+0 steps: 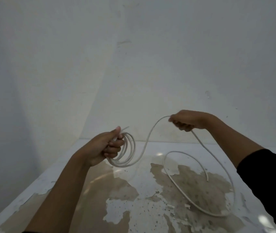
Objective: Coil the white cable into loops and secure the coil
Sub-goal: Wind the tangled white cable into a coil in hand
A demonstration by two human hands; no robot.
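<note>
My left hand (pixel 107 146) grips several loops of the white cable (pixel 146 142), the coil hanging just above the table at left centre. From the coil the cable rises in an S-curve to my right hand (pixel 187 121), which is closed on it higher up and to the right. Past that hand the cable drops to the table and lies in one wide loose loop (pixel 176 180) at the right. Its free end (pixel 207 179) rests inside that loop. A short cable tip pokes out above my left thumb.
The table (pixel 134 207) has a white top with large patches of peeled paint showing brown. A pale wall stands right behind it and to the left. My right arm wears a dark sleeve (pixel 268 179) over the table's right side.
</note>
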